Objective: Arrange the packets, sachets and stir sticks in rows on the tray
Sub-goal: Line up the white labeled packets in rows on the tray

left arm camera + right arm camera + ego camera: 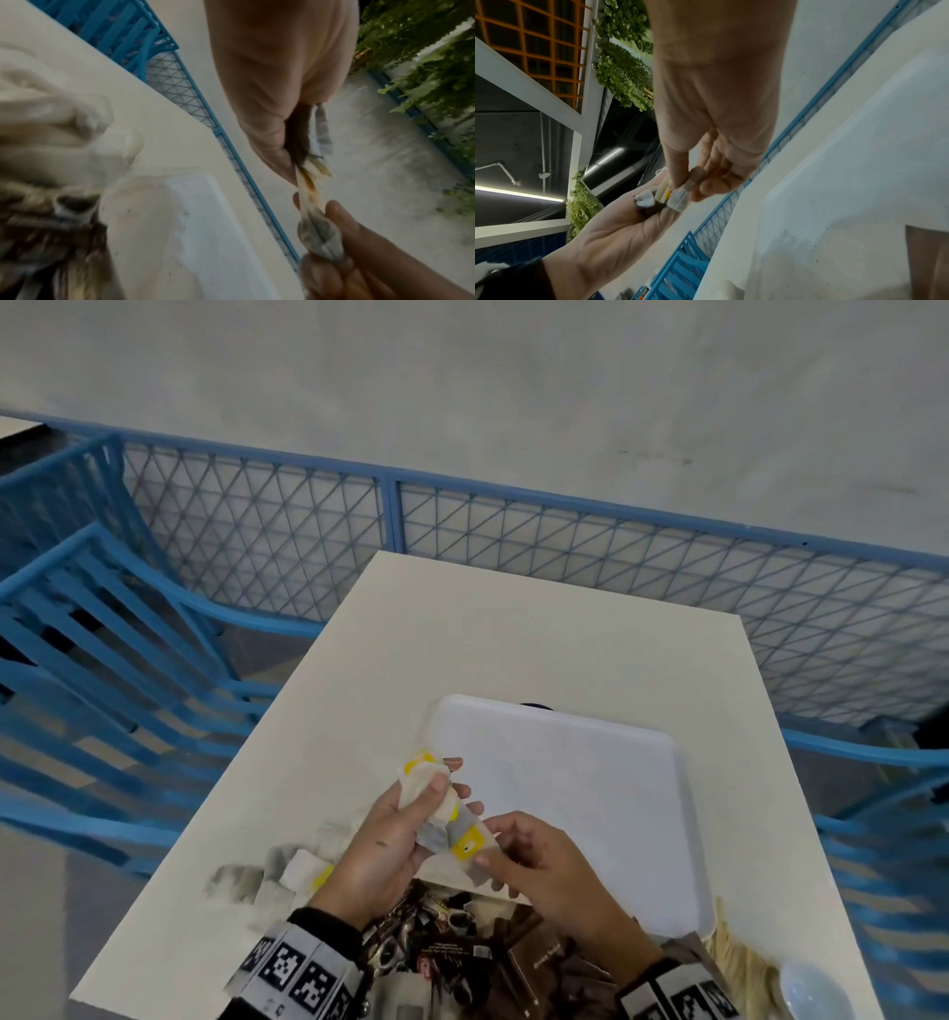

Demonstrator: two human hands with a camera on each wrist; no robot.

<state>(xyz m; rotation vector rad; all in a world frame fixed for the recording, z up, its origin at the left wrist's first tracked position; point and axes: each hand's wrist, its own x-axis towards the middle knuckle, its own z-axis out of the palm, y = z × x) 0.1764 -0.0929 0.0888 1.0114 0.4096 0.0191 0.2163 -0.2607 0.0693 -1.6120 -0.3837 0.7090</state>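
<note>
My left hand (447, 788) grips a bundle of white tea bags with yellow tags (423, 775) just above the tray's near-left corner. My right hand (488, 842) pinches the lower end of one tea bag (464, 845) that sticks out of that bundle. In the right wrist view my right hand (685, 188) has thumb and finger closed on this tea bag (677, 200), above the left palm. The left wrist view shows the tea bag (316, 237) stretched between both hands. The white tray (565, 762) lies bare. Dark coffee sachets (441, 937) and brown packets (544, 963) are piled under my wrists.
More tea bags (298, 865) lie loose on the white table (513, 634), left of my left wrist. A beige fringed bundle (739, 947) and a white bowl (811, 988) sit at the near right. Blue chairs (102, 634) and a blue mesh fence (565, 546) surround the table.
</note>
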